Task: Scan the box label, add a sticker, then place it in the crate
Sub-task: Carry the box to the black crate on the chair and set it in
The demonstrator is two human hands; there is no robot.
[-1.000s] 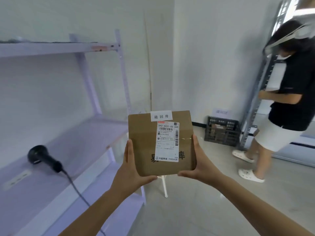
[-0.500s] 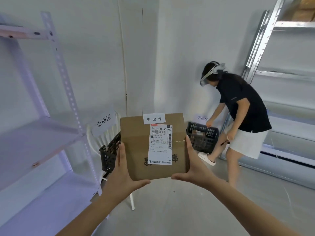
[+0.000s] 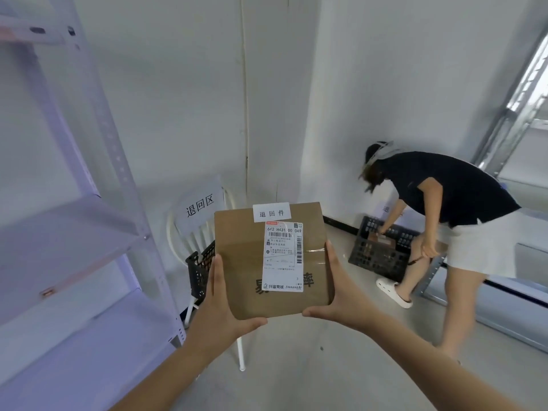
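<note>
I see box (image 3: 268, 262) held mid-air, left hand (image 3: 221, 307) and right hand (image 3: 341, 295) each in closed grip on its sides. Sticker (image 3: 271, 213) on top edge above label (image 3: 283, 256). Black crate (image 3: 201, 269) behind on white chair (image 3: 189, 232).

The box (image 3: 240, 262) is plain brown cardboard with black printed characters. Its shipping label (image 3: 283, 256) is white with black text and barcodes and a small red strip at the top; the sticker (image 3: 271, 213) above it is white with black characters. The crate (image 3: 201, 269) is black lattice, the chair (image 3: 189, 235) white, its sign (image 3: 200, 206) white with black characters. The shelving (image 3: 89, 203) looks pale lilac.
</note>
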